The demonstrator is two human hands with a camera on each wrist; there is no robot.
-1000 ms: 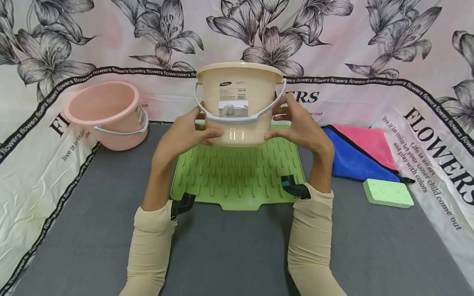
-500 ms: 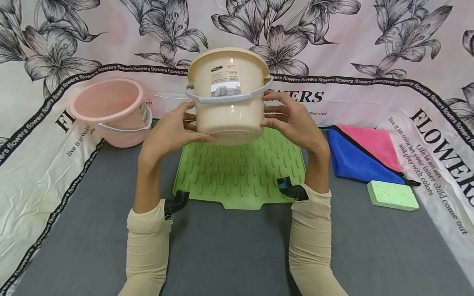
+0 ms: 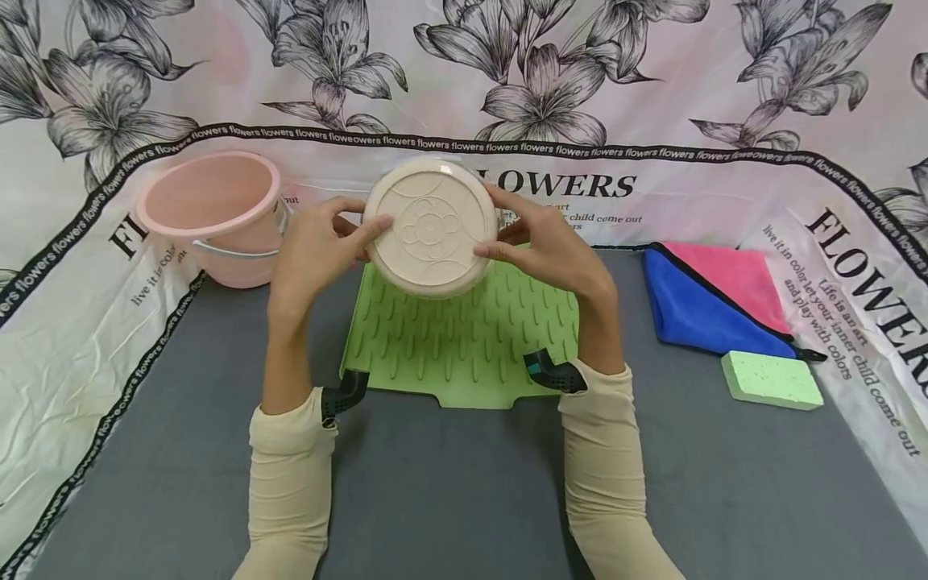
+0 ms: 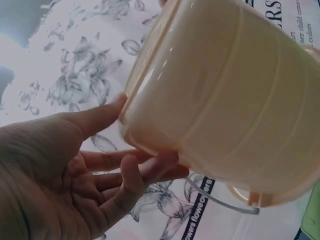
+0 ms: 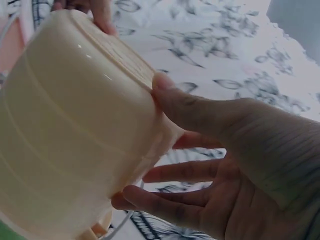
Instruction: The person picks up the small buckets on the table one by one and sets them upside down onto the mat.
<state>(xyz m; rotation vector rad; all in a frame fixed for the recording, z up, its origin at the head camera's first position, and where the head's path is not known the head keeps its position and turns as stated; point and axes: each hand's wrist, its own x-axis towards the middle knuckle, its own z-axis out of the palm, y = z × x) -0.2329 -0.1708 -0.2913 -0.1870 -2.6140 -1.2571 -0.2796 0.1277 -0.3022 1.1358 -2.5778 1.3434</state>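
A cream plastic bucket (image 3: 431,228) is held up over the green mat, tipped so its round base with a flower pattern faces the head camera. My left hand (image 3: 313,251) grips its left side, the thumb on the base's edge and the fingers along the wall. On the opposite side my right hand (image 3: 547,246) holds it the same way, thumb at the base rim. Both wrist views show the smooth ribbed bucket wall (image 4: 215,85). The pale handle (image 4: 220,201) hangs beyond the fingers in the left wrist view. The bucket's mouth and label are hidden.
A pink bucket (image 3: 239,262) stands at the back left. Beneath the hands lies a green ridged mat (image 3: 464,354) on the grey cloth (image 3: 449,491). To the right are a folded blue and pink cloth (image 3: 714,310) and a light green sponge (image 3: 772,380). Floral fabric (image 3: 638,105) hangs behind.
Both hands have tilted the cream bucket from upright until its base faces the head camera. Its label and handle have turned out of the head view. The right hand has shifted slightly left.
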